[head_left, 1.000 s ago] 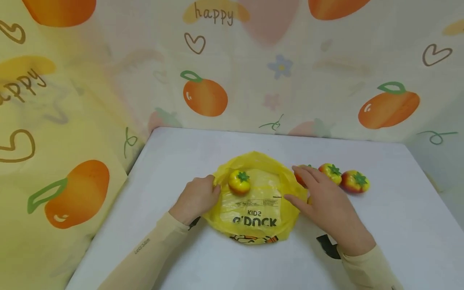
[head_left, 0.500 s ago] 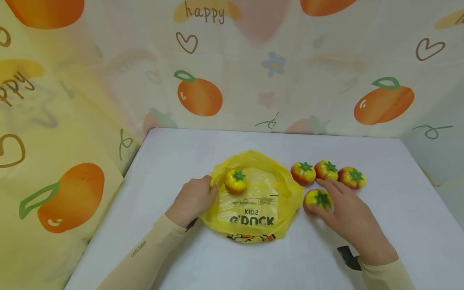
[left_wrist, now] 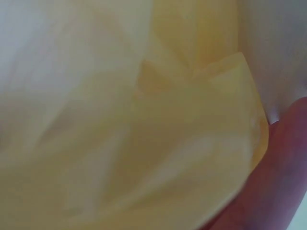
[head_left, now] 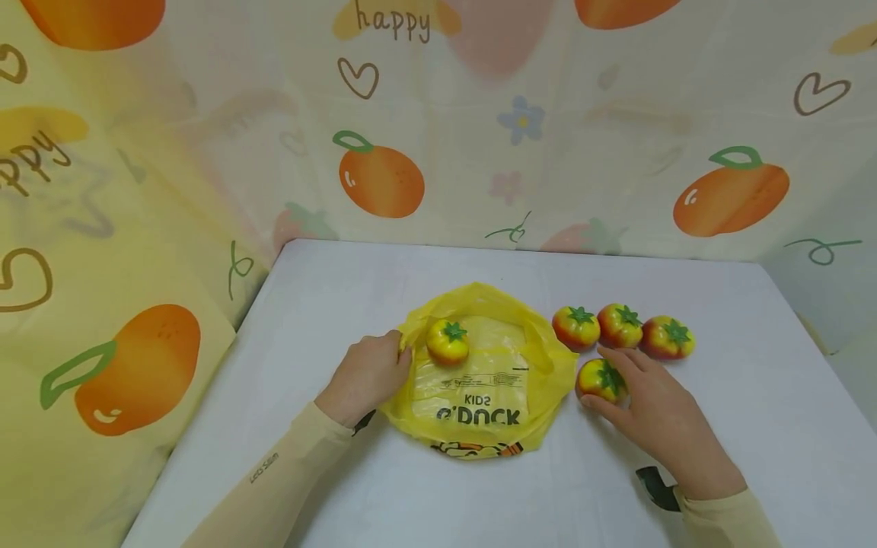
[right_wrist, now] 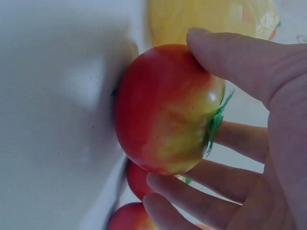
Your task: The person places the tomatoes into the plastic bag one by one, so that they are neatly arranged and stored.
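Note:
In the head view my left hand [head_left: 365,378] pinches the left rim of a yellow plastic bag [head_left: 550,367], whose mouth is spread wide. The left wrist view shows a finger [left_wrist: 273,177] against the bag's thin film [left_wrist: 182,143]. One red-and-yellow toy tomato [head_left: 447,344] with a green leafy top lies inside the bag. Right of the bag, my right hand [head_left: 661,422] holds another toy tomato [right_wrist: 163,115], thumb on one side and fingers curved along the other. The tomato's base is close to the white tabletop.
Three more toy tomatoes stand in a row behind the right hand: a left one [head_left: 575,329], a middle one [head_left: 620,326] and a right one [head_left: 668,338]. A fruit-print cloth [head_left: 438,137] hangs behind the white table [head_left: 356,281] and along its left side.
My right hand has left the bag's right rim and moved right and nearer, round the closest tomato. The left hand has stayed at the bag's left rim.

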The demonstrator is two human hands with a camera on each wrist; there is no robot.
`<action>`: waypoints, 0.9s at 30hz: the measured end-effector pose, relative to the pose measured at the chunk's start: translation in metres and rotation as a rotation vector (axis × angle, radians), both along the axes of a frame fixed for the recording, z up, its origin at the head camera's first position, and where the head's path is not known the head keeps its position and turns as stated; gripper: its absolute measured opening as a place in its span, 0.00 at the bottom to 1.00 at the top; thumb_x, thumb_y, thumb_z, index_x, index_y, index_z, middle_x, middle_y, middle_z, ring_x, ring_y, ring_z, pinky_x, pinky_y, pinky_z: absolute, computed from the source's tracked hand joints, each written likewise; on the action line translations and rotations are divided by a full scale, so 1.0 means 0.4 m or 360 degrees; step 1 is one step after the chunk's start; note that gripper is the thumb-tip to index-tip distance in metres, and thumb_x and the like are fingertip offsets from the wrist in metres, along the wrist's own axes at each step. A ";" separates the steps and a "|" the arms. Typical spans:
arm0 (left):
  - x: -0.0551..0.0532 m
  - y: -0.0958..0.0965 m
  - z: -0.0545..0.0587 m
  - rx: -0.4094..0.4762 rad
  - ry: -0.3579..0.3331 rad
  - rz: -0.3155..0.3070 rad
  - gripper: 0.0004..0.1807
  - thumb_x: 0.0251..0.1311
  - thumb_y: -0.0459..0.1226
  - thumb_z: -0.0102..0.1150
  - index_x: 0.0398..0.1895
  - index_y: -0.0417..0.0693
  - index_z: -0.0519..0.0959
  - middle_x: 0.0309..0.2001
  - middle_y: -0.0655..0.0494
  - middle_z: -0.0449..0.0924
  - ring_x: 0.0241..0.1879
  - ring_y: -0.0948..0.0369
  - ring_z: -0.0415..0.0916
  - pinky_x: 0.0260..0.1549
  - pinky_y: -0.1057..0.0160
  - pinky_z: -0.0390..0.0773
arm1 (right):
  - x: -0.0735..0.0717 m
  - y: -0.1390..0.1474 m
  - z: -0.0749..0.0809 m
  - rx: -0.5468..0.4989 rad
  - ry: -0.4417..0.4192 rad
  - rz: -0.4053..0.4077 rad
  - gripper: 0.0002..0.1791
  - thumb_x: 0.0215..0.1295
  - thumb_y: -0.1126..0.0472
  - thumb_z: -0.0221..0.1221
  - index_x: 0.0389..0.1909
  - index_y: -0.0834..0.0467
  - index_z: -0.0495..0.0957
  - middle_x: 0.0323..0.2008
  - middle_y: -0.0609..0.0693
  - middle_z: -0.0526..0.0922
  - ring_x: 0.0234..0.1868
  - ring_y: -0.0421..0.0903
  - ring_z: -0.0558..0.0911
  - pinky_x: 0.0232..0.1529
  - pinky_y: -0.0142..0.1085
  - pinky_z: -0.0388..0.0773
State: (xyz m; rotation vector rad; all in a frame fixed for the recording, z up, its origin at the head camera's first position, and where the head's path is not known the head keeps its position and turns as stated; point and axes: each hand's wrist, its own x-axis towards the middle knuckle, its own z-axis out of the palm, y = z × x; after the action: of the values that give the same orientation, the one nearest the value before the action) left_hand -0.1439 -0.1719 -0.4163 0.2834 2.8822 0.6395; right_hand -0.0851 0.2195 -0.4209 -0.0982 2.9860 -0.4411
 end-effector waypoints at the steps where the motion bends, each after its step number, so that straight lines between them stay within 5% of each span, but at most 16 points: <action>1: 0.000 0.000 0.000 0.0000 0.0002 0.0000 0.13 0.80 0.41 0.54 0.43 0.37 0.78 0.22 0.52 0.72 0.16 0.59 0.69 0.17 0.66 0.69 | -0.001 -0.001 -0.001 0.0001 -0.0010 -0.0003 0.49 0.62 0.33 0.73 0.76 0.57 0.71 0.73 0.67 0.74 0.69 0.70 0.77 0.64 0.71 0.76; 15: 0.002 0.002 0.001 -0.0008 0.0029 -0.0016 0.14 0.80 0.41 0.55 0.42 0.36 0.79 0.22 0.52 0.73 0.16 0.60 0.69 0.16 0.67 0.68 | -0.001 -0.002 -0.013 -0.0029 -0.0027 0.0004 0.47 0.63 0.35 0.73 0.75 0.57 0.72 0.72 0.67 0.75 0.66 0.69 0.79 0.64 0.70 0.77; 27: 0.000 0.002 0.000 -0.0024 0.0028 -0.0001 0.14 0.79 0.41 0.55 0.40 0.38 0.77 0.22 0.52 0.72 0.16 0.59 0.69 0.16 0.66 0.68 | -0.005 0.001 0.033 0.0013 -0.0032 -0.0005 0.48 0.64 0.34 0.72 0.77 0.56 0.70 0.73 0.68 0.74 0.65 0.71 0.79 0.62 0.72 0.76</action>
State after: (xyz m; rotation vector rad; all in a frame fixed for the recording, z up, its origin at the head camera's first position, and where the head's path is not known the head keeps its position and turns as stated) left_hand -0.1440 -0.1710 -0.4165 0.2891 2.9022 0.6180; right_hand -0.0873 0.2199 -0.4077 -0.0874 2.9685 -0.4276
